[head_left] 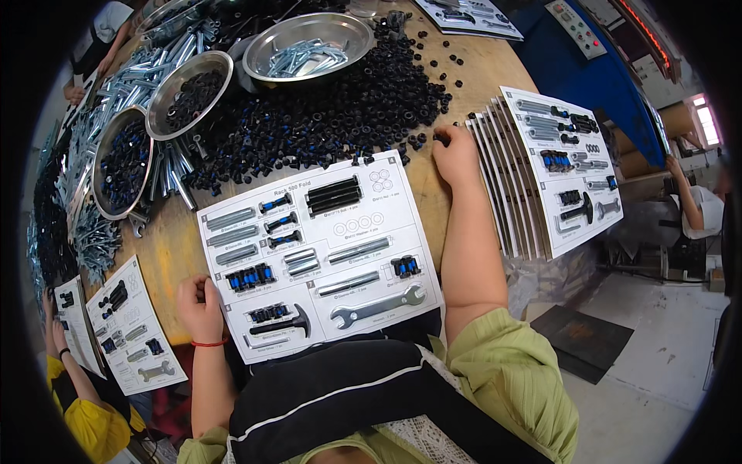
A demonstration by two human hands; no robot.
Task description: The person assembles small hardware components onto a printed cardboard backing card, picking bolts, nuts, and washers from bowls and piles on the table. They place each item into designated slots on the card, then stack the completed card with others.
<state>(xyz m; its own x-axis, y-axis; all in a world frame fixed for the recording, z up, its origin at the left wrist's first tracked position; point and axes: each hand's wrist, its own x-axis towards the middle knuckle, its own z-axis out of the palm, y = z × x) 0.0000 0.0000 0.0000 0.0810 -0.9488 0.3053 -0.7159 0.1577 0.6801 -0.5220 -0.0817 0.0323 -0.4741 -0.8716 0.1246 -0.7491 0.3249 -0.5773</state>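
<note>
A white printed hardware card [309, 272] lies in front of me at the table edge, tilted slightly. Silver sleeves, black bolts with blue thread patches, an open-end wrench [379, 306] and a black T-shaped tool [287, 321] sit on it. Bare ring outlines show at its upper right. My left hand [199, 311] is curled closed at the card's left edge; a dark bit shows between its fingers, too small to name. My right hand [457, 159] is closed, pinching what looks like a black nut [442, 140] beside a heap of black nuts [332, 116].
Metal bowls of silver pins [308, 25], dark small parts [226, 71] and blue-patched bolts [99, 184] stand among loose sleeves [143, 71]. Filled cards [558, 166] stand stacked at right. Co-workers' hands [57, 334] show at left beside another card [135, 329]. A blue machine [610, 89] stands behind.
</note>
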